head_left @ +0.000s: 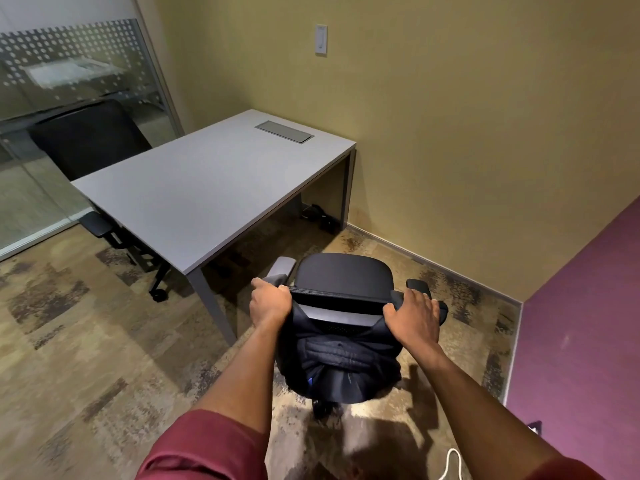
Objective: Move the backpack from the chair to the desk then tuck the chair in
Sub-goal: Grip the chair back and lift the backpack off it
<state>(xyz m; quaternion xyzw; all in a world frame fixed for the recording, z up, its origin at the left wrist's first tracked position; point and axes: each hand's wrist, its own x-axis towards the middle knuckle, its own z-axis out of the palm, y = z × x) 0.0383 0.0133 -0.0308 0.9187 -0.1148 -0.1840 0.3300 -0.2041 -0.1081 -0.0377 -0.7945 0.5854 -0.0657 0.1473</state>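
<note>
Black backpack [341, 355] over chair [344, 277] back — left hand [270, 301], right hand [414, 318] gripping its top.

Warm, moderately dim indoor light tints the ochre-yellow painted wall [450, 133] and the mottled tan-and-brown carpet [86, 341]; the flat pale grey desk top [207, 188] is the brightest surface, evenly lit without glare; dark soft-edged shadows fall on the carpet near the bottom edge, toward the viewer, so the light seems to come from above and ahead; the frosted dotted glass partition [69, 81] carries hazy reflections; wide-angle distortion bows straight lines toward the edges; focus is fairly sharp centrally, softer at the left.
</note>
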